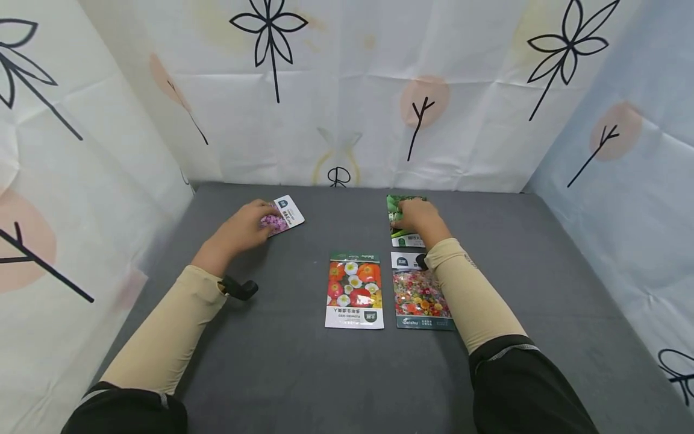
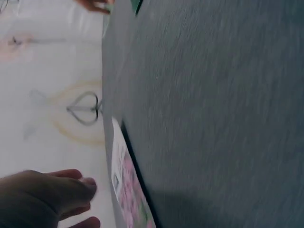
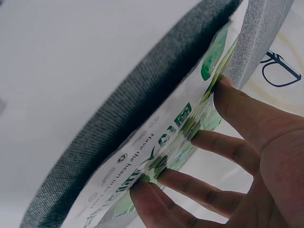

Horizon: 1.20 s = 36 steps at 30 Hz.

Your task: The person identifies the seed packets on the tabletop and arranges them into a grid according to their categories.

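At the far left of the table, a seed packet with purple flowers [image 1: 290, 211] lies tilted under my left hand [image 1: 246, 226]. In the left wrist view the fingers of that hand [image 2: 52, 194] are loosely bent beside the pink-purple packet [image 2: 126, 185], with a gap showing between them. My right hand [image 1: 420, 218] is over a green seed packet [image 1: 408, 241] at the back right. The right wrist view shows the fingertips [image 3: 199, 137] spread across the face of this packet [image 3: 156, 126], touching it; the hand covers part of its picture.
Nearer me lie a packet with red, orange and white flowers [image 1: 354, 289] and a packet with mixed small flowers [image 1: 422, 295], partly under my right sleeve. The grey table [image 1: 303, 374] meets a patterned white curtain [image 1: 347, 120] at the back and sides.
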### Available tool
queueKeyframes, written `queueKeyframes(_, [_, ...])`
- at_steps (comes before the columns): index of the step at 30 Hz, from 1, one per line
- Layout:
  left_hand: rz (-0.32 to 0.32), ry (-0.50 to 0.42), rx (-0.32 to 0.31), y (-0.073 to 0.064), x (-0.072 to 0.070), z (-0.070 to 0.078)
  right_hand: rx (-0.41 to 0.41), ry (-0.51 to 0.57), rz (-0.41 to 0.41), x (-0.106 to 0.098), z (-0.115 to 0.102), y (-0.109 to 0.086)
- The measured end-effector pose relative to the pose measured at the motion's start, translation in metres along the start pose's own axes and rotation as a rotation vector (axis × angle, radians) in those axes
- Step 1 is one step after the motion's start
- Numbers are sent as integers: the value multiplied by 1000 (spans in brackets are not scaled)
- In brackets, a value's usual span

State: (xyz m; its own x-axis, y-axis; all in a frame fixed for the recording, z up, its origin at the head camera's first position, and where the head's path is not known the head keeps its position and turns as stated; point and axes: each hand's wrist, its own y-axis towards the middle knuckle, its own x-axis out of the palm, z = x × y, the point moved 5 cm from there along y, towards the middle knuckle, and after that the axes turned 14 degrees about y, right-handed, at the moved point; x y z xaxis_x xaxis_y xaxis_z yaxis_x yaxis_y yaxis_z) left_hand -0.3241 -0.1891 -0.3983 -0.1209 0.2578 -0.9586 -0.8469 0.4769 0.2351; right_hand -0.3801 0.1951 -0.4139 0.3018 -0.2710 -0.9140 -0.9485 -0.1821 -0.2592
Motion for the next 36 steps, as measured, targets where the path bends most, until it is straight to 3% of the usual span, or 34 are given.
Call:
queueKeyframes(5, [-119, -35, -63, -9, 1, -35, -2, -9, -4, 2, -2, 1])
queueKeyframes(11, [-172, -77, -41, -12, 13, -52, 8, -5, 0, 3, -2, 1])
queueKeyframes(19, [-209, -52, -20, -9, 25, -48, 8, -14, -7, 3, -4, 2])
queueKeyframes(36, [-234, 63, -89, -2, 30, -44, -8, 28, 17, -3, 1, 1])
